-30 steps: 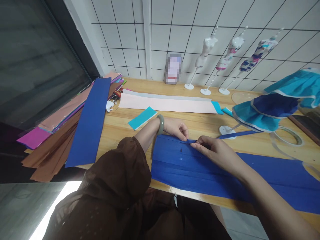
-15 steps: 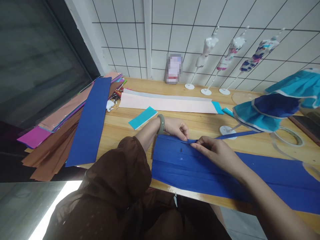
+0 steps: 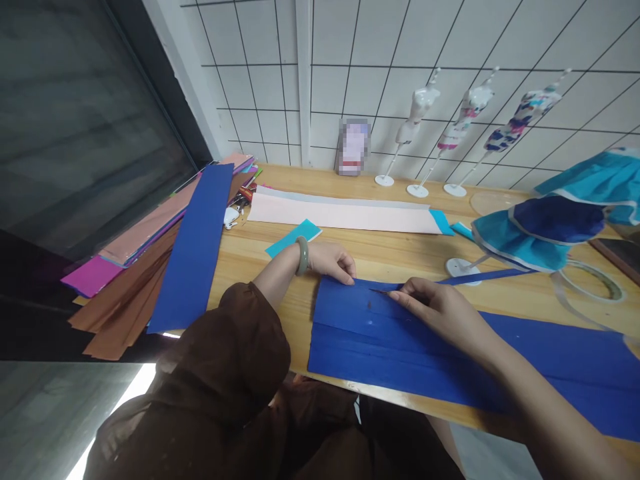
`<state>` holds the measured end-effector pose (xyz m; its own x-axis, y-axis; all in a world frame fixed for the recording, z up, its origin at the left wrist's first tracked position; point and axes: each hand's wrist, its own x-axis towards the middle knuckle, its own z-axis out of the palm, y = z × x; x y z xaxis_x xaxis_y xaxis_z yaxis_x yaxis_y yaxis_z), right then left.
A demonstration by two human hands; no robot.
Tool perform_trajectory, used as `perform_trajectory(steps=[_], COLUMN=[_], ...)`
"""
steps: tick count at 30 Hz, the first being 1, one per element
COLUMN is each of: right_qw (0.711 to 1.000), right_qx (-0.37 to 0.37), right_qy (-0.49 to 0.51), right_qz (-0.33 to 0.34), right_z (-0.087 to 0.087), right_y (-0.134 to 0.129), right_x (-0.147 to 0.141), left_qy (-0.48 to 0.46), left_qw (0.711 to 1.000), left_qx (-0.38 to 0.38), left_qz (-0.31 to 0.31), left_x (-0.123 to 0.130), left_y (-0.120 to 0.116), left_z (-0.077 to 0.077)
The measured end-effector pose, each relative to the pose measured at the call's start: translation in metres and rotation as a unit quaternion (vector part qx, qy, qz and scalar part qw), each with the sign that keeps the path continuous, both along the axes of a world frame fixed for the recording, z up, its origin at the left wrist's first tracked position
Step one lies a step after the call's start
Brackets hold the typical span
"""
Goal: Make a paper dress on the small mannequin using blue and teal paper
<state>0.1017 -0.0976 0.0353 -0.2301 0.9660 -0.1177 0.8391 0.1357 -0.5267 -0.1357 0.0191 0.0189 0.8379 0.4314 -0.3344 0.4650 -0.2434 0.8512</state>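
A long sheet of creased blue paper lies along the front of the table. My left hand, with a green bangle at the wrist, has its thumb and fingers closed together at the sheet's far left edge. Just right of it, my right hand is closed in a pinch over the sheet. A thin dark sliver sticks out from its fingertips; what it is I cannot make out. Behind that hand, a narrow blue strip runs rightward past a doll stand's white base.
Stacked coloured sheets and a blue piece lie at the left. Behind my hands are a teal piece and a long pale pink strip. Several small dress forms line the wall. A tape roll sits right, near a blue-teal ruffled garment.
My left hand has drawn leftward, apart from my right hand. The fold pinched between them has opened out flatter, and the thin dark sliver now shows at my right fingertips.
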Motion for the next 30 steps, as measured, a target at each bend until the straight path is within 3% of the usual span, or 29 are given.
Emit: perform_trajectory(steps=[5,10,30], right_qw=[1.000,1.000,1.000], right_qx=[-0.018,-0.017,-0.006], right_qy=[0.012,0.011,-0.007], right_qz=[0.014,0.020,0.030], right_z=[0.002,0.003,0.005], right_y=[-0.001,-0.001,0.003], right_x=[0.003,0.002,-0.030], left_qy=[-0.033,-0.033,-0.036], left_qw=[0.999,0.999,0.998], left_qx=[-0.003,-0.019,-0.036], left_qz=[0.015,0.012,0.024], left_x=[-0.003,-0.001,-0.003], left_y=[-0.002,-0.006,-0.009], left_z=[-0.004,0.001,0.004])
